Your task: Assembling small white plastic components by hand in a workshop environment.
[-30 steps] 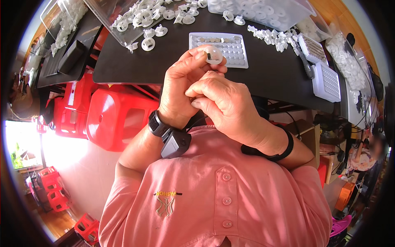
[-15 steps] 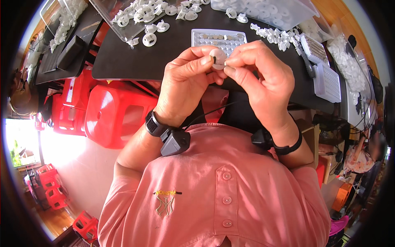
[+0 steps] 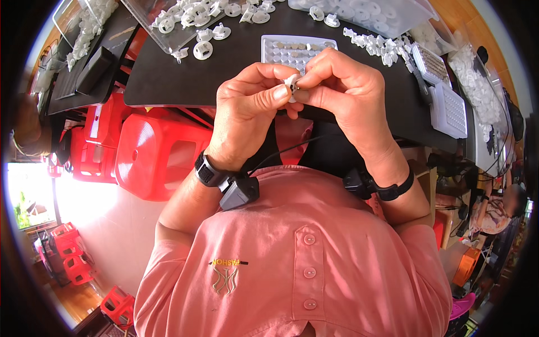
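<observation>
Over the table's near edge, both hands meet at a small round white plastic part [image 3: 291, 82] with a dark spot on it. My left hand [image 3: 250, 101] pinches it between thumb and fingers. From the other side, my right hand [image 3: 345, 90] has thumb and forefinger pressed together against the part; whether a smaller piece sits between them is hidden. Just beyond the hands lies a white tray [image 3: 272, 40] with rows of pockets, several holding small metallic discs. Similar white round parts [image 3: 202, 50] lie on the black table [image 3: 163, 78] to the left.
Clear plastic bins [image 3: 387, 19] of white parts stand at the back. Small white pieces [image 3: 387, 49] are heaped at the right, near a dark-handled tool [image 3: 418, 81] and another white tray [image 3: 449, 112]. Red stools [image 3: 149, 154] stand at the left. Another person [image 3: 494, 210] is far right.
The white part has been turned from showing its flat face to a more edge-on view. My right hand has shifted left, its fingers closing in against the part.
</observation>
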### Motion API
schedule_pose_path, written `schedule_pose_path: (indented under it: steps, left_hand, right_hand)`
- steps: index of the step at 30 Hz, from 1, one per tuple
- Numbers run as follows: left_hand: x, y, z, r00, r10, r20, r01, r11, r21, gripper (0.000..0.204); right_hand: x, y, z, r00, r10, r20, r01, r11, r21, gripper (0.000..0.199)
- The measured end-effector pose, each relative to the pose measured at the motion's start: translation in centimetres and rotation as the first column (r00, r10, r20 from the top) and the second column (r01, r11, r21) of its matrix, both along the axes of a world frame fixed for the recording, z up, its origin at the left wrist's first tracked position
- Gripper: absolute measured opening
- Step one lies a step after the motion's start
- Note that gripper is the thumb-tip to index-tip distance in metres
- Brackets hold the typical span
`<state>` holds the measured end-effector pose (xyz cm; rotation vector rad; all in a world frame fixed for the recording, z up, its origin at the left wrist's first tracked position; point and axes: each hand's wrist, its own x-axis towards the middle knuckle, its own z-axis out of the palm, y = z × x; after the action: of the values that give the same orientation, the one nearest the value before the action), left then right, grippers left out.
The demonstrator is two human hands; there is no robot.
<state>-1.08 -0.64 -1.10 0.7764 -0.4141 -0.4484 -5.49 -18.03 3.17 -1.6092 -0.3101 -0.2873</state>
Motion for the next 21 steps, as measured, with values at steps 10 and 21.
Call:
schedule_pose_path:
  steps: [10, 21]
  left_hand:
    - [0.1, 0.3, 0.6, 0.999, -0.014, -0.046, 0.015, 1.000, 0.016, 0.026]
    - [0.0, 0.4, 0.1, 0.998, -0.041, -0.040, 0.041, 0.999, -0.009, 0.024]
  right_hand:
    - [-0.6, 1.0, 0.3, 0.997, -0.073, -0.033, 0.072, 0.997, -0.002, 0.009]
    - [0.1, 0.2, 0.6, 0.937, 0.037, -0.346, 0.039, 0.977, 0.212, 0.007]
